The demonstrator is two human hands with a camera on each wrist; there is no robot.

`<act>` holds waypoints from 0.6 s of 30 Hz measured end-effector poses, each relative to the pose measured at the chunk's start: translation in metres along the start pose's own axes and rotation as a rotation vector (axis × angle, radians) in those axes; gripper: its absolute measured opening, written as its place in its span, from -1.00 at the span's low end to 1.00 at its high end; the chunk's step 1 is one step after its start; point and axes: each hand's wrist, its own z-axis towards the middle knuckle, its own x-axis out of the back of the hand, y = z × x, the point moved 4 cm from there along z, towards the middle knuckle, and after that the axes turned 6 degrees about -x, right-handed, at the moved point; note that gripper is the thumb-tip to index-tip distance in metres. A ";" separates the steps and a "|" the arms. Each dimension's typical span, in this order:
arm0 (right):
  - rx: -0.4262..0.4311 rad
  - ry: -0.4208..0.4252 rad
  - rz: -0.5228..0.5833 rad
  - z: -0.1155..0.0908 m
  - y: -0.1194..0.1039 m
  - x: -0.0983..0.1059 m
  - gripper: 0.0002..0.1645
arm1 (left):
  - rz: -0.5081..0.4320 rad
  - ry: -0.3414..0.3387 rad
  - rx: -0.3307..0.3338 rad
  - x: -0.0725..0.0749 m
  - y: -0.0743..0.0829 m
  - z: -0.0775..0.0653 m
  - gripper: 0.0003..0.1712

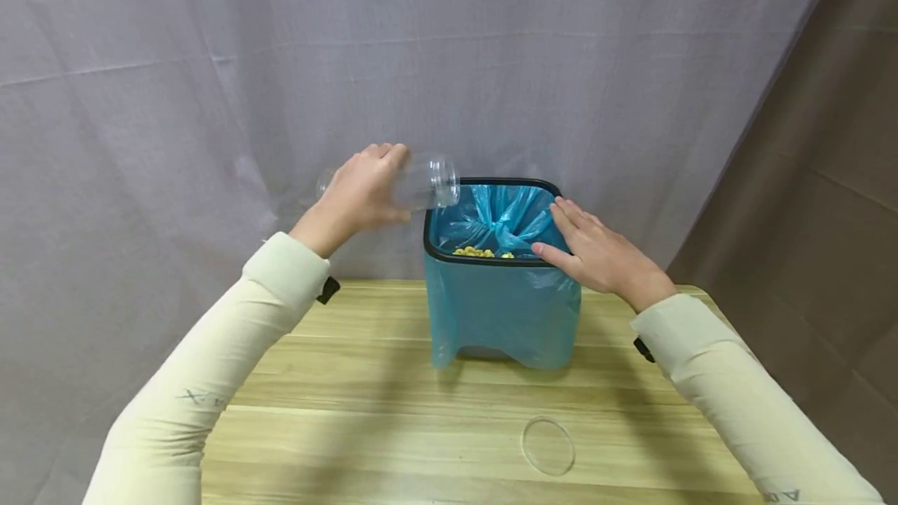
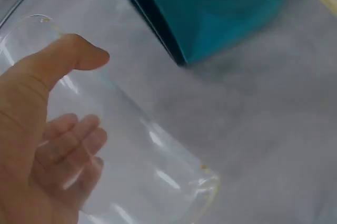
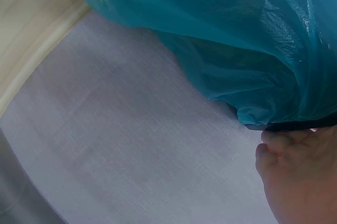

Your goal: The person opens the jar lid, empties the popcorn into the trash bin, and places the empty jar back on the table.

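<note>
My left hand [image 1: 365,189] grips a clear plastic jar [image 1: 424,181], tipped onto its side with the threaded mouth at the left rim of the bin. In the left wrist view, its fingers show through the wall of the jar [image 2: 137,145], and a few yellow crumbs cling near its ends. The bin [image 1: 501,310] has a black rim and a blue plastic bag lining [image 1: 515,213] knotted inside. Small yellow pieces [image 1: 473,252] lie within it. My right hand [image 1: 596,252] rests on the bin's right rim, fingers extended, thumb over the front corner.
The bin stands near the back of a light wooden table [image 1: 365,388]. A thin transparent ring [image 1: 548,446] lies on the tabletop in front of it. A grey curtain [image 1: 393,45] hangs close behind, and a brown one [image 1: 807,201] at the right.
</note>
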 end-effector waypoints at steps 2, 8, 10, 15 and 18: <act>0.006 0.004 0.004 0.000 0.000 0.000 0.18 | -0.159 0.069 0.050 -0.006 -0.004 -0.011 -0.16; 0.026 0.015 0.014 -0.001 0.002 0.000 0.15 | -0.519 0.273 0.178 -0.034 -0.009 -0.048 -0.17; 0.031 0.019 0.010 -0.001 0.001 0.000 0.15 | -0.601 0.315 0.221 -0.046 -0.009 -0.062 -0.18; 0.034 0.026 0.010 -0.002 0.000 -0.002 0.15 | -0.788 0.394 0.273 -0.083 -0.006 -0.094 -0.24; 0.029 0.022 0.017 -0.002 -0.002 -0.004 0.15 | -0.883 0.438 0.299 -0.109 -0.001 -0.117 -0.25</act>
